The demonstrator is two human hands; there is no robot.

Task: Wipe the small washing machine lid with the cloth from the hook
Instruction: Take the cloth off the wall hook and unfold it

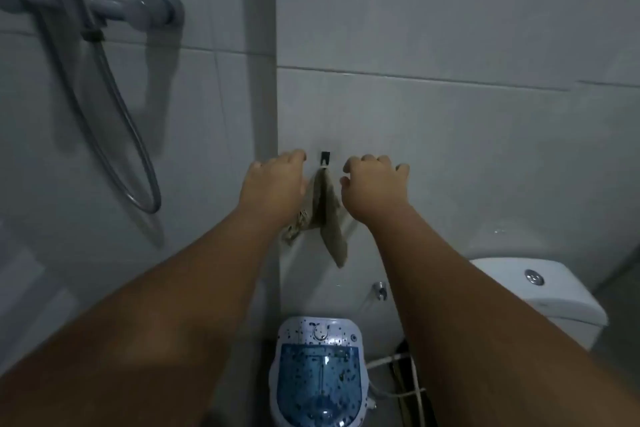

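A beige cloth (329, 218) hangs by a loop from a small black hook (324, 157) on the grey tiled wall. My left hand (273, 184) is raised just left of the cloth, fingers spread and curled, and it covers the cloth's left edge. My right hand (372, 185) is just right of the cloth, fingers curled with nothing in them. Whether either hand touches the cloth I cannot tell. Below, on the floor, stands the small washing machine with a white top and a blue see-through lid (318, 381) spotted with dark specks.
A white toilet cistern (533, 291) stands at the right. A shower hose (138, 156) and a grey wall bar (114, 9) are at the upper left. White hoses and cables (398, 378) lie right of the machine. A wall valve (381, 289) sits under the cloth.
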